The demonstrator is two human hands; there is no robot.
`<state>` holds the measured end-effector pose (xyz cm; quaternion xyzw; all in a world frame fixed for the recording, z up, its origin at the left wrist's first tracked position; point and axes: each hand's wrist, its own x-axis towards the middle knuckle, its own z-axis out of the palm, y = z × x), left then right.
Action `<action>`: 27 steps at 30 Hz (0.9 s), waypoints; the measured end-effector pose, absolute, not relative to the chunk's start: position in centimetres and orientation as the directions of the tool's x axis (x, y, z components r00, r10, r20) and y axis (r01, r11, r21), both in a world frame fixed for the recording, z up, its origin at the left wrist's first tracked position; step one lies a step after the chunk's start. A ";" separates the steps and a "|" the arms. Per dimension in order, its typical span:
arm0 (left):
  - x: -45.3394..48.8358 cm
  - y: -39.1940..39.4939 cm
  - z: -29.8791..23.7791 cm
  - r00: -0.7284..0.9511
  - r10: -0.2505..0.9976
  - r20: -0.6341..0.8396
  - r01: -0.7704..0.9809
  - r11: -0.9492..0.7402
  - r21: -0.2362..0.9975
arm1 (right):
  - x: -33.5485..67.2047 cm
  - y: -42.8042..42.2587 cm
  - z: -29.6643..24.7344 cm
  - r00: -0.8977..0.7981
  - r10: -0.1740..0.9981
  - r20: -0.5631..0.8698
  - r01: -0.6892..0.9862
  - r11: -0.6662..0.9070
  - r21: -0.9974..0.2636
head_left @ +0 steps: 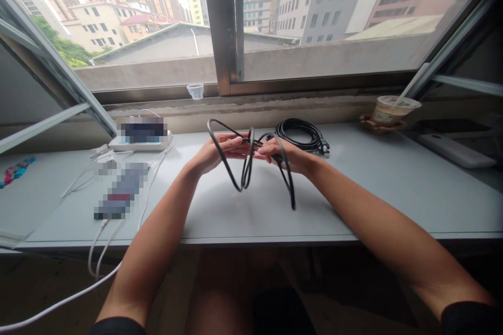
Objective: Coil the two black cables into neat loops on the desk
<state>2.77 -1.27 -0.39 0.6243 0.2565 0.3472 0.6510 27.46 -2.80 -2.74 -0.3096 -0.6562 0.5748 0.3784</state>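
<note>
At centre frame, on a pale grey desk (pixel 338 204): one black cable (pixel 247 170), raised in loose loops between the two hands, its lowest loops hanging near the desktop. Left grip (pixel 217 150) and right grip (pixel 280 155): both closed on the cable, fingers curled around the gathered strands, the fingertips of the two hands meeting at mid-frame. Handling, as judged: light and supple, prone to sagging and slipping, with the gathered strands the likeliest place for a secure hold, rather than the hanging loops. Just behind the right grip: a second black cable (pixel 301 133), tightly coiled. Left of frame: a partly blurred power strip (pixel 139 137), white cords (pixel 155 172) and a blurred flat device (pixel 121 191). Upper right, on the desk: a plastic cup with a straw (pixel 391 110) on a wooden dish (pixel 382 125). Top centre, on the window ledge: a small clear cup (pixel 195 91).
</note>
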 end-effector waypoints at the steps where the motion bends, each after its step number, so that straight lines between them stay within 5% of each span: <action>1: 2.7 -1.2 -0.4 0.631 0.768 0.109 -0.128 -0.036 0.991 | 27.5 -2.9 -2.6 -0.525 0.840 0.136 -0.069 0.118 -0.991; 7: 1.2 0.1 -0.5 0.564 0.815 0.129 0.020 -0.170 0.985 | 28.7 -2.2 -2.5 -0.501 0.864 0.046 -0.165 -0.043 -0.985; 13: -1.6 2.2 -0.7 0.076 0.889 0.451 0.256 -0.455 0.853 | 31.5 -0.7 -2.3 -0.245 0.968 0.054 -0.348 -0.035 -0.937; 19: 0.0 1.8 -2.1 0.235 0.967 0.097 0.238 -0.154 0.959 | 29.1 -1.0 -3.0 -0.204 0.976 0.079 -0.260 0.024 -0.965; 23: 1.6 0.8 -2.3 0.183 0.980 0.082 0.332 -0.140 0.933 | 28.3 -1.0 -3.6 -0.288 0.944 0.159 -0.226 0.095 -0.969; 27: 2.4 0.7 -3.2 0.178 0.959 0.219 0.468 -0.279 0.838 | 27.7 -1.1 -4.2 -0.314 0.920 0.233 -0.224 0.167 -0.960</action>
